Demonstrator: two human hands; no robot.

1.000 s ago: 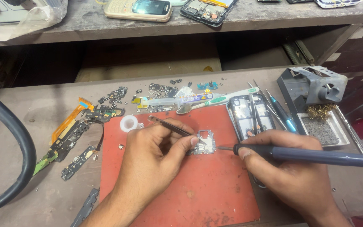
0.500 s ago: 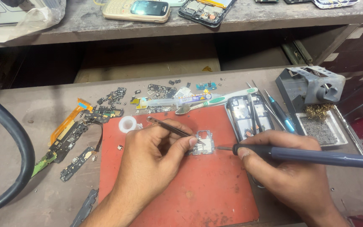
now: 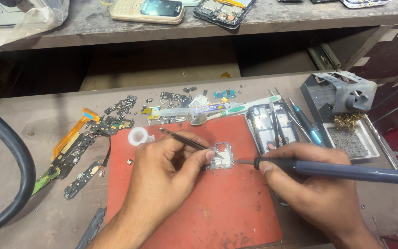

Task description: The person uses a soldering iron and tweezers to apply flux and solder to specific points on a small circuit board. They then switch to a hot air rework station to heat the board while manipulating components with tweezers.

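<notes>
My left hand grips thin metal tweezers, their tip resting on a small circuit board that lies on a red work mat. My right hand holds a dark blue soldering iron like a pen. Its metal tip points left and sits just at the board's right edge. Both hands rest on the mat on either side of the board.
Circuit board scraps and orange flex cables lie at the left. A small white tape roll, a syringe tube and a toothbrush sit behind the mat. A phone frame, screwdrivers and a grey iron stand are at the right. A black hose curves along the left.
Both hands stay on the board with only slight shifts; the soldering iron tip remains at the board's right edge.
</notes>
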